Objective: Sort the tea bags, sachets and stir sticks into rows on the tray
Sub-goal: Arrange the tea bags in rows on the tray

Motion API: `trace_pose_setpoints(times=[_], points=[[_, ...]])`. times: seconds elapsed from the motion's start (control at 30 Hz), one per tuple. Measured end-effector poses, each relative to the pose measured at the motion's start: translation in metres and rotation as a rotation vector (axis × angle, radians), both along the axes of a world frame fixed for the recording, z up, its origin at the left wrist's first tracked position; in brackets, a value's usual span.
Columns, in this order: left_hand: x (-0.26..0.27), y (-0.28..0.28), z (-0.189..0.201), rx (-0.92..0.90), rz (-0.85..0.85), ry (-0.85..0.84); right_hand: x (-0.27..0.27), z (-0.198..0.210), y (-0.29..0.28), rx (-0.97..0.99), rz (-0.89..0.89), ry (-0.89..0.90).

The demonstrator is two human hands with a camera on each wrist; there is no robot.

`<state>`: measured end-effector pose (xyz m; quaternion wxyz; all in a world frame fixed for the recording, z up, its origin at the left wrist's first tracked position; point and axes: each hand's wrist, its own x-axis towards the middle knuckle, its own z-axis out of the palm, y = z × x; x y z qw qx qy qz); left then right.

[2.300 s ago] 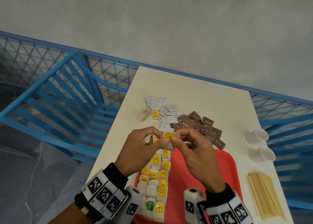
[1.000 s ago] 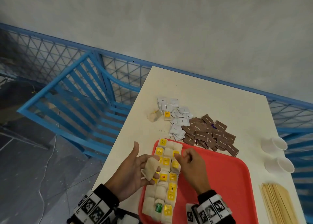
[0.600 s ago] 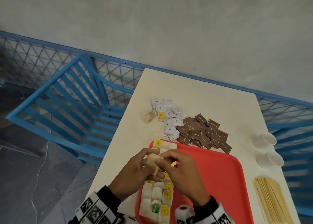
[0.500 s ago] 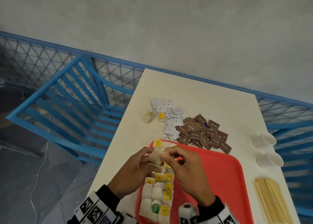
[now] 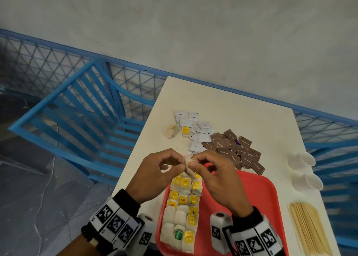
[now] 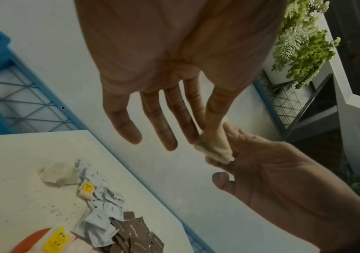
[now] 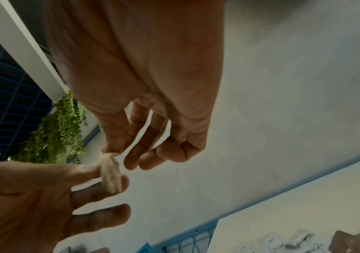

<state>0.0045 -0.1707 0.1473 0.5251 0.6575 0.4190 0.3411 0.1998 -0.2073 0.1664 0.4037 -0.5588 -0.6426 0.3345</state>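
A tea bag [image 5: 188,165] was held above the far left corner of the red tray [image 5: 257,201], pinched from the left between thumb and forefinger of the left hand [image 5: 155,176], the other fingers loosely spread. Its other edge was pinched by the right hand [image 5: 217,180], remaining fingers curled. Tea bag rows [image 5: 183,207] lay on the tray's left side below; white sachets [image 5: 195,128], brown sachets [image 5: 236,149] and stir sticks [image 5: 308,228] lay on the table [image 5: 251,120].

Red tray [image 5: 257,197]; yellow-tagged beige tea bags [image 5: 184,201]; white sachets [image 5: 195,128]; brown sachets [image 5: 232,149]; blue railing [image 5: 81,108].
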Motion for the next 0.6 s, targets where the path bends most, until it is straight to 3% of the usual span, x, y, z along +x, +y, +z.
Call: trace_pose_setpoints(times=[0.27, 0.37, 0.6], points=[[-0.002, -0.002, -0.022, -0.024, 0.026, 0.0, -0.003, -0.017, -0.003, -0.116, 0.009, 0.102], [-0.003, -0.005, -0.034, -0.014, 0.051, 0.049, -0.009, -0.032, -0.004, -0.176, 0.011, 0.058], [-0.03, -0.019, -0.075, -0.208, 0.093, 0.295, -0.011, -0.118, -0.001, -0.456, -0.073, 0.011]])
